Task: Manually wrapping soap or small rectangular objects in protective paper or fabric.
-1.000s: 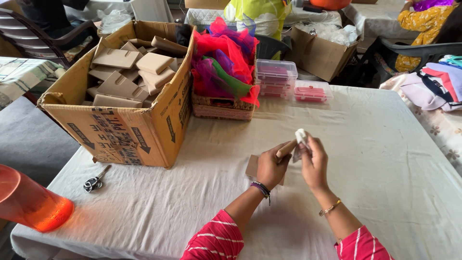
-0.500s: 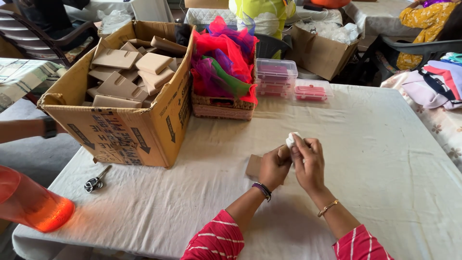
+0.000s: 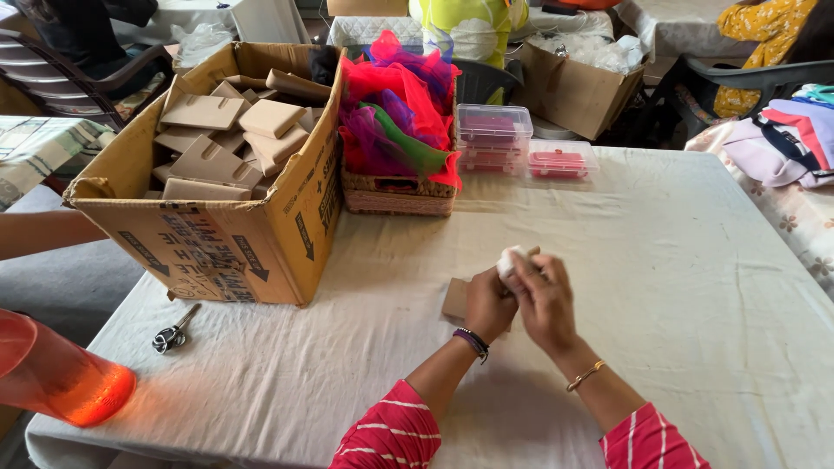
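Your left hand (image 3: 489,306) and right hand (image 3: 543,300) meet just above the white tablecloth (image 3: 660,287), near the table's middle; both close tightly around a small white wad (image 3: 506,259), which shows only at the fingertips, so what it is made of cannot be told; your right fingers (image 3: 525,276) fold over its top, your left hand curls in from the side. A small flat cardboard box (image 3: 454,298) lies on the cloth just behind your left hand, partly hidden by it.

To your left stands a large open carton (image 3: 234,243) filled with more small brown boxes (image 3: 269,117); touching its right side is a wicker basket (image 3: 395,195) heaped with bright pink, purple and green net fabric (image 3: 395,113); right of the basket sit clear plastic containers (image 3: 495,135) with pink contents, one low (image 3: 560,162) and the others stacked. Scissors (image 3: 174,332) lie on the cloth near the carton's front corner; an orange plastic vessel (image 3: 52,382) sits tilted at the table's near left corner; another person's forearm (image 3: 43,233) reaches in from the left edge.
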